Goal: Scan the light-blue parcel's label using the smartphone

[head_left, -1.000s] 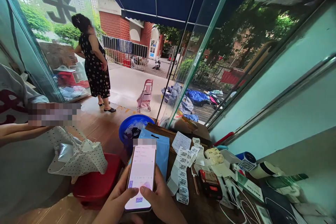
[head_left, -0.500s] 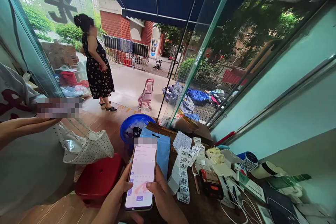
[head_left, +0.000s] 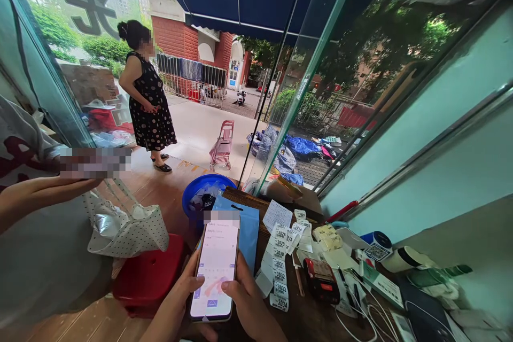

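Observation:
A lit phone (head_left: pixel 216 267) stands upright between both hands near the bottom centre. Its left edge is gripped by my left hand (head_left: pixel 182 291), with the thumb over the lower screen. Around the right edge curls my right hand (head_left: pixel 246 294), thumb also at the screen. Behind the phone lies a light blue bag (head_left: pixel 247 230) on the dark wooden table (head_left: pixel 298 320). To the right are a strip of numbered labels (head_left: pixel 280 264), a handwritten sheet (head_left: pixel 277 216) and a red and black device (head_left: pixel 321 280).
At left, a person's hand (head_left: pixel 44 189) holds a blurred item near a dotted bag (head_left: pixel 128 232). A red stool (head_left: pixel 148 278) and blue bin (head_left: pixel 188 192) stand left of the table. Cables (head_left: pixel 372 312) lie at right. Another person (head_left: pixel 148 96) stands outside by a pink cart (head_left: pixel 223 147).
The person outside has turned and shifted their arms and feet. At left, the other person's hand and dotted bag have moved slightly. My hands keep nearly the same pose on the phone.

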Demonstrator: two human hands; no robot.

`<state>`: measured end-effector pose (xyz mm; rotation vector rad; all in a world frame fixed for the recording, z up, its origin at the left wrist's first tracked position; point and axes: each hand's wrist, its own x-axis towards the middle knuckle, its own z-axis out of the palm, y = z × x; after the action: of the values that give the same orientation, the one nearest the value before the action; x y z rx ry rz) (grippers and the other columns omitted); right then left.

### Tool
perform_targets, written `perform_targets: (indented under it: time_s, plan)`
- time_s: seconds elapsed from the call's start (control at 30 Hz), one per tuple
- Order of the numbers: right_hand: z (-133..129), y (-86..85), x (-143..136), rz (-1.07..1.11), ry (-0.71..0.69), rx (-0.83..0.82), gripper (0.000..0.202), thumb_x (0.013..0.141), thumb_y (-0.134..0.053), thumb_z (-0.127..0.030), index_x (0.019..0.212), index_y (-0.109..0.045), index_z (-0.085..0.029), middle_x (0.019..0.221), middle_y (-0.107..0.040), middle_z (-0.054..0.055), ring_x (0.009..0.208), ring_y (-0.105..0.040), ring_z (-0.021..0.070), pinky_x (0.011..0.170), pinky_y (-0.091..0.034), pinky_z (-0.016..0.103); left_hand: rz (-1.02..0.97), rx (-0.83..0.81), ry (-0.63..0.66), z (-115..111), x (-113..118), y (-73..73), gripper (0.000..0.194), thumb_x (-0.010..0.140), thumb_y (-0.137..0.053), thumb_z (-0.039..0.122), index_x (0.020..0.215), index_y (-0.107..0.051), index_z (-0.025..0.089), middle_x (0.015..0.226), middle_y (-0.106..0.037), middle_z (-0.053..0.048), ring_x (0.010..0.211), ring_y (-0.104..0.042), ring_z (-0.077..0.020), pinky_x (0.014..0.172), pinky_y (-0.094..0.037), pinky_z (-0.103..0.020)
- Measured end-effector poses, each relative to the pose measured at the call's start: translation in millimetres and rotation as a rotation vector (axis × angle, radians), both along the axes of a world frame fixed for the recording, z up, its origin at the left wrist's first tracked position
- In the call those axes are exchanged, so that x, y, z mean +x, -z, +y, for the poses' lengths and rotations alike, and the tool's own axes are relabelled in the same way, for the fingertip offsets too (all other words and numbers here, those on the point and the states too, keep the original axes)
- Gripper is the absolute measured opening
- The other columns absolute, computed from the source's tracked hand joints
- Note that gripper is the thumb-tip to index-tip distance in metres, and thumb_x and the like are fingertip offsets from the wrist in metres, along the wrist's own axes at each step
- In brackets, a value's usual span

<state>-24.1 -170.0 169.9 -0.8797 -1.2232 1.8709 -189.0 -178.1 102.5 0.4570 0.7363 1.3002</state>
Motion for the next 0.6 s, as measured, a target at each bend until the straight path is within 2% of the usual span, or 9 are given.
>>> perform_targets:
  time_s: [0.13,0.33,0.47,0.6]
  plan:
    - [-0.5,0.7,-0.6,-0.007,0.025,-0.054,0.063,0.07,-0.052,-0.031,0.131,-0.046,-0.02,0.121,-0.062,0.008,0.106,-0.057,0.0285,0.091,-0.044,0.044,0.05,0.061,0.012,5.7,-3.5,8.1,0.052,0.046,-0.078,0.017,0.096,-0.074,0.028,0.094,-0.075,-0.002,0.103,-0.062,-0.0341,0.092,-0.047,-0.041]
    - [0.4,6.1,-1.7,0.028,0.046,-0.047,0.06,0.069,-0.053,-0.033,0.128,-0.05,-0.022,0.113,-0.064,0.007,0.097,-0.058,0.0268,0.083,-0.048,0.041,0.056,0.097,0.046,2.9,-4.4,8.9,0.056,0.05,-0.073,0.023,0.106,-0.069,0.026,0.098,-0.073,-0.004,0.114,-0.056,-0.0377,0.1,-0.041,-0.049]
    - [1.9,10.3,-2.4,0.061,0.042,0.011,0.057,0.076,-0.05,-0.042,0.129,-0.051,-0.021,0.116,-0.063,0.007,0.103,-0.056,0.0278,0.085,-0.047,0.04,0.045,0.081,-0.006,2.6,-1.6,12.6,0.059,0.044,-0.077,0.023,0.102,-0.069,0.028,0.099,-0.073,-0.002,0.121,-0.05,-0.0372,0.104,-0.038,-0.046]
    - [2.0,14.5,-3.2,-0.009,0.13,0.033,0.052,0.082,-0.048,-0.05,0.127,-0.054,-0.023,0.122,-0.06,0.007,0.119,-0.046,0.0283,0.097,-0.04,0.04,0.062,0.023,-0.017,2.3,-1.9,11.6,0.065,0.045,-0.078,0.026,0.108,-0.065,0.025,0.104,-0.071,-0.006,0.123,-0.048,-0.0399,0.105,-0.036,-0.048]
